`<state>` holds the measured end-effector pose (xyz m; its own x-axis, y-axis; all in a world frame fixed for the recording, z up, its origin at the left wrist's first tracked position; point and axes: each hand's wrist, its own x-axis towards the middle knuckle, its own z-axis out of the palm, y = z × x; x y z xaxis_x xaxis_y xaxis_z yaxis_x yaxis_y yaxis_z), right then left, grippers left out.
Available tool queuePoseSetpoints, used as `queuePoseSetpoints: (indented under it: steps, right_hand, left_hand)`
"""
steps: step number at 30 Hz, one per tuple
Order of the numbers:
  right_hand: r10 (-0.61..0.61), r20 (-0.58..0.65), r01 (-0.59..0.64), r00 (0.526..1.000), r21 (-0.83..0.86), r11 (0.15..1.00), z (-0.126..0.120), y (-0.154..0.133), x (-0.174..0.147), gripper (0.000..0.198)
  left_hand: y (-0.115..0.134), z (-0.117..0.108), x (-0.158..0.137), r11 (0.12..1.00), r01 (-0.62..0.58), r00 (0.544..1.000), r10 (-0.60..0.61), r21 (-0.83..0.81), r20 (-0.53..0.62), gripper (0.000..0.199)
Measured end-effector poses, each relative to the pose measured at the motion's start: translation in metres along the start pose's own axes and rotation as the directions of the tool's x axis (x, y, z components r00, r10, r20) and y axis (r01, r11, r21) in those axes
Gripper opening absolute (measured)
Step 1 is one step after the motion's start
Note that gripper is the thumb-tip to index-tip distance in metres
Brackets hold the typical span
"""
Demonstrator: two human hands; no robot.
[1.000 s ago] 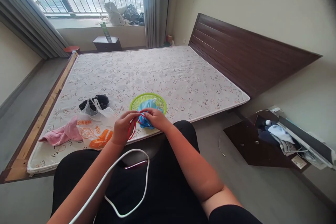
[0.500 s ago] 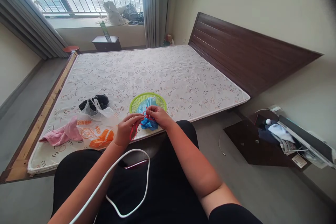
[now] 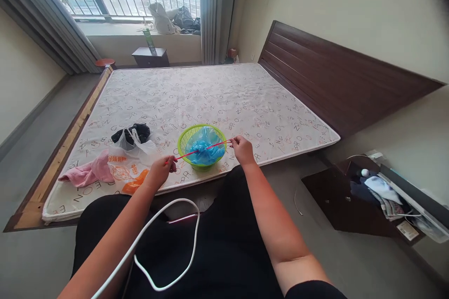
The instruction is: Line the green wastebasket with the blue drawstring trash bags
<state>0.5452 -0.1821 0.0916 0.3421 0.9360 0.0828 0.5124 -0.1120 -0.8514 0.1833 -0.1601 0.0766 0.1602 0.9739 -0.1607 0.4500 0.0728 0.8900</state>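
A red string (image 3: pixel 188 154) runs taut between my hands, passing around the gathered neck of a blue plastic bag (image 3: pixel 206 138). My left hand (image 3: pixel 164 168) is closed on one end, left of and nearer than the bag. On the other side, my right hand (image 3: pixel 242 148) pinches the other end. The blue bag rests in a green plastic basket (image 3: pixel 181 144) on the mattress edge. What the bag contains is hidden.
On the mattress (image 3: pixel 196 88) lie a white plastic bag with orange print (image 3: pixel 117 164), a black plastic bag (image 3: pixel 141 131) and a pink cloth (image 3: pixel 89 173). A white cable (image 3: pixel 195 238) loops over my lap. A dark nightstand with clothes (image 3: pixel 329 191) stands at right.
My hands have moved apart from close together above the bag, drawing the red string out tight to both sides. The view has shifted slightly.
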Motion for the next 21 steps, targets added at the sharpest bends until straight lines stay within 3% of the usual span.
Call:
queuePoseSetpoints:
  steps: [3, 5, 6, 9, 11, 13, 17, 19, 21]
  right_hand:
    - [-0.010, -0.128, 0.028, 0.992, 0.136, 0.990, 0.012, 0.001, -0.018, 0.055]
    - [-0.134, -0.200, 0.141, 0.971, 0.021, 0.990, 0.022, -0.005, -0.034, 0.076]
    - [-0.221, -0.172, 0.208, 0.960, -0.088, 0.974, 0.028, -0.009, -0.043, 0.083]
    - [-0.370, 0.135, 0.394, 0.919, -0.361, 0.845, 0.050, -0.022, -0.060, 0.082]
    - [-0.338, 0.331, 0.454, 0.881, -0.392, 0.800, 0.063, -0.030, -0.058, 0.062]
    - [-0.283, 0.374, 0.418, 0.883, -0.352, 0.838, 0.066, -0.040, -0.043, 0.039]
    - [-0.246, 0.088, 0.259, 0.965, -0.194, 0.946, 0.048, -0.088, 0.019, 0.027]
    - [-0.223, -0.039, 0.220, 0.974, -0.075, 0.973, 0.036, -0.130, 0.054, 0.025]
    - [-0.183, -0.070, 0.192, 0.981, 0.152, 0.970, 0.031, -0.179, 0.084, 0.026]
  left_hand:
    - [-0.004, 0.005, -0.005, 0.992, 0.002, 0.999, 0.005, -0.122, 0.054, 0.066]
    - [-0.010, 0.004, -0.010, 0.984, 0.026, 0.996, -0.010, -0.175, 0.094, 0.068]
    - [-0.015, 0.002, -0.012, 0.980, 0.039, 0.993, -0.017, -0.193, 0.114, 0.069]
    - [-0.038, -0.003, -0.018, 0.975, 0.067, 0.987, -0.035, -0.211, 0.154, 0.073]
    - [-0.056, -0.006, -0.021, 0.976, 0.089, 0.981, -0.051, -0.197, 0.186, 0.075]
    - [-0.073, -0.010, -0.021, 0.985, 0.095, 0.973, -0.062, -0.141, 0.222, 0.073]
    - [-0.097, -0.022, -0.013, 0.995, 0.045, 0.990, -0.056, 0.085, 0.126, 0.050]
    - [-0.105, -0.032, -0.006, 0.988, 0.061, 0.998, -0.062, 0.142, 0.004, 0.038]
    - [-0.113, -0.043, 0.003, 0.981, 0.097, 0.991, -0.080, 0.171, -0.107, 0.032]
